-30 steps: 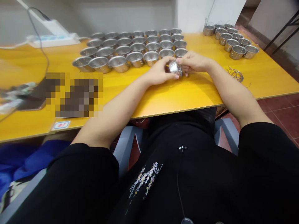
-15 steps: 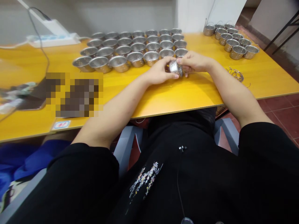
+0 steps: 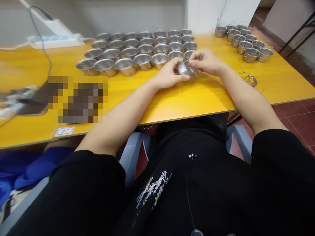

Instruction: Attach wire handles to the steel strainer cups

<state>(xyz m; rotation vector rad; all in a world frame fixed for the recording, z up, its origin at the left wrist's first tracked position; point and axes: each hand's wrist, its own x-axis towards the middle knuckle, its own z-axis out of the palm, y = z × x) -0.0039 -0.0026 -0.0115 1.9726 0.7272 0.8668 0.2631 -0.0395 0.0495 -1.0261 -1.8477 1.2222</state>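
A small perforated metal cup [image 3: 183, 68] is tilted on its side above the yellow table [image 3: 172, 101]. My left hand [image 3: 169, 72] is wrapped round it, with the thumb along its lower side. At the cup's right rim, my right hand [image 3: 203, 61] has its fingers pinched together; a thin wire shows faintly there, but what the fingertips grip is too small to make out. Rows of similar cups [image 3: 125, 66] stand upright just behind and to the left of my hands.
At the back right stand several cups with wire handles [image 3: 251, 55]. Loose wire pieces [image 3: 249, 78] lie right of my right forearm. A power strip [image 3: 56, 41] is at the back left; a blurred dark object [image 3: 82, 103] lies near the left front edge.
The held cup has turned so that its open side faces more toward the lower right. My right hand has shifted slightly up at its rim, its fingers more curled.
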